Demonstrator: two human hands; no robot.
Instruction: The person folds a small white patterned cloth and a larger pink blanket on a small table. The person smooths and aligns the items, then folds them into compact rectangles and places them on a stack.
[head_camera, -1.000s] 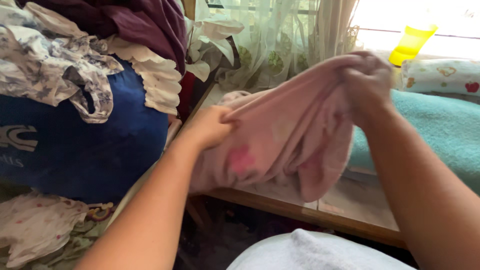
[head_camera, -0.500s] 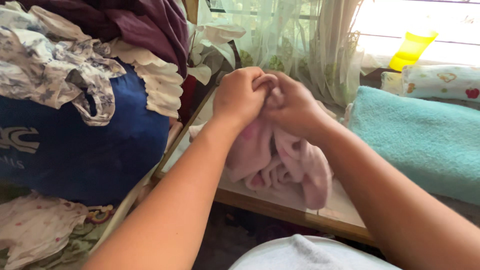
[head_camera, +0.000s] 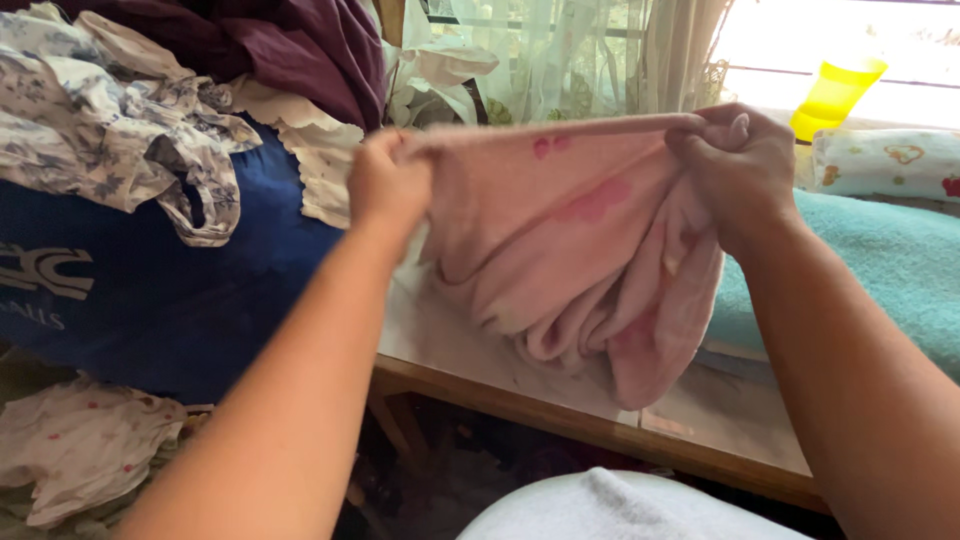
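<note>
A pale pink towel (head_camera: 560, 240) with darker pink blotches hangs stretched between my two hands above a wooden-edged table (head_camera: 600, 428). My left hand (head_camera: 385, 185) pinches the towel's upper left corner. My right hand (head_camera: 742, 165) grips the upper right corner. The top edge is pulled taut and almost level. The rest of the cloth droops in folds and its lower end rests on the table top.
A pile of laundry (head_camera: 150, 130) with white floral and maroon cloth sits on a big blue bag (head_camera: 150, 290) at left. A folded teal towel (head_camera: 890, 270) lies at right, a patterned roll (head_camera: 885, 160) and a yellow cup (head_camera: 835, 90) behind it. Lace curtain (head_camera: 570, 60) behind.
Half a second ago my hands were together over the bunched towel. They have since moved apart and lifted, stretching its top edge out flat.
</note>
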